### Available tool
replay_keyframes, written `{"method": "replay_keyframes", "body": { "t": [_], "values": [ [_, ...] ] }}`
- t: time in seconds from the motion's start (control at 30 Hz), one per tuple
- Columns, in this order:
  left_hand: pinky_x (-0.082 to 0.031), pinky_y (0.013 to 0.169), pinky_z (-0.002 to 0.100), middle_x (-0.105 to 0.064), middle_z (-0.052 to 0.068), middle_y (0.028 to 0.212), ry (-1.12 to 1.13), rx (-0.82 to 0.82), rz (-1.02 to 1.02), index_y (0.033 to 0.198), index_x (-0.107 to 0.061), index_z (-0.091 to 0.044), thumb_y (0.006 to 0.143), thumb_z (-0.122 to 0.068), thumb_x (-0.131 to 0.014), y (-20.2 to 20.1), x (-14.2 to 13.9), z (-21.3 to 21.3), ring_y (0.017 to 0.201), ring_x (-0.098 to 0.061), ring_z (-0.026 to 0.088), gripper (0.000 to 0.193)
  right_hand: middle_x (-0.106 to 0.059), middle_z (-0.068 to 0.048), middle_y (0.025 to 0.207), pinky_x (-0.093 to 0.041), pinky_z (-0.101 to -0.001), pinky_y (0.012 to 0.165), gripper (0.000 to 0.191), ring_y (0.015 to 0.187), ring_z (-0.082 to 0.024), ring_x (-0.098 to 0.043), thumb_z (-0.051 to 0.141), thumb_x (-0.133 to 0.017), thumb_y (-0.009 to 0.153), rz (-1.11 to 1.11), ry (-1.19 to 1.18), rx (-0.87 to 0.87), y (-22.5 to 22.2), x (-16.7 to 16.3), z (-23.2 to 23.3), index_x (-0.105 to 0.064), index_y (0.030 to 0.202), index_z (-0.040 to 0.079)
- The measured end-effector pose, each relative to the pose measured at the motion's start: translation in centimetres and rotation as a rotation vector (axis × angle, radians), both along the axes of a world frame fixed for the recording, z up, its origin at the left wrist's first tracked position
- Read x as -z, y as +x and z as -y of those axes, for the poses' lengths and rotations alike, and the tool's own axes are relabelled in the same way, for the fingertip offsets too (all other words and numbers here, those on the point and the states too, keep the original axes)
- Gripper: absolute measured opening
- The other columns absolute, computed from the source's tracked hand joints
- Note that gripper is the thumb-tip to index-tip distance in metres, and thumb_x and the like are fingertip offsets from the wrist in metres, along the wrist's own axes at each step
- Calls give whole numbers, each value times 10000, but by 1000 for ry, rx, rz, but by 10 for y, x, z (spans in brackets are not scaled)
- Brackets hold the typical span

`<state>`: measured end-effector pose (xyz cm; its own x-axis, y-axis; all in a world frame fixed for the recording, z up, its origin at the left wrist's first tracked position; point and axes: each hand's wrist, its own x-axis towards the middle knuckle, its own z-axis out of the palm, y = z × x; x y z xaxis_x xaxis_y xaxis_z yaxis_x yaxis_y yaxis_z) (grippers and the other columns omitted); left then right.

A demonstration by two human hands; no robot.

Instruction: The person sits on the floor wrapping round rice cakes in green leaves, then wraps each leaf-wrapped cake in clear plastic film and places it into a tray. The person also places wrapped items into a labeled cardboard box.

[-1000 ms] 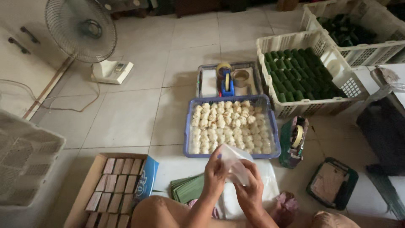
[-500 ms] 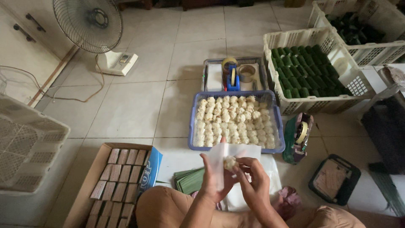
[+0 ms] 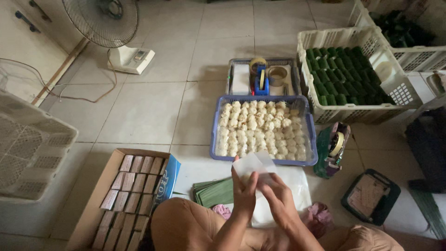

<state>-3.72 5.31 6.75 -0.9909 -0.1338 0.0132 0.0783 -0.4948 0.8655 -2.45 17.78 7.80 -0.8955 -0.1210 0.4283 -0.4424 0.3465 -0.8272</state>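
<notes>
Thin white wrapper sheet (image 3: 253,166), lower centre of frame, pinched by both hands: left hand (image 3: 245,193) and right hand (image 3: 278,200) folding it around something small, contents hidden. Wrapping step, likely mid-fold. Blue tray of white cakes (image 3: 306,139) just above.

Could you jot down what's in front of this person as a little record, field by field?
Place: tiled floor, person seated
Left hand: holds a small white wrapper
Right hand: also on the wrapper
Ahead: blue tray full of pale white lumps
Behind it: grey tray with tape rolls
Right: white crate of green rolls
Left: cardboard box of wrapped packets
Near knees: folded green leaves
Far left: standing fan
</notes>
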Motion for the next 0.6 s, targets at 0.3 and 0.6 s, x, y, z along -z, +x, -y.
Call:
{"method": "replay_keyframes", "body": {
  "t": [0.3,0.6],
  "values": [
    [-537,838,328,-653,106,1133,78,-98,6,1339,-515,12,872,36,-640,-8,35,1,971,-637,184,484,-652,-160,1193,-553,-350,835,524,959,-249,-665,-13,-746,730,9,11,415,-7,-13,5,-610,1234,30],
    [-528,743,298,-690,61,1009,72,125,163,1194,-645,6,914,-23,-618,-1,69,-17,878,-634,140,283,-757,-104,1150,-611,-333,847,468,983,-224,-769,24,-747,812,371,-128,240,6,25,8,-600,1256,40]
  ]
}}
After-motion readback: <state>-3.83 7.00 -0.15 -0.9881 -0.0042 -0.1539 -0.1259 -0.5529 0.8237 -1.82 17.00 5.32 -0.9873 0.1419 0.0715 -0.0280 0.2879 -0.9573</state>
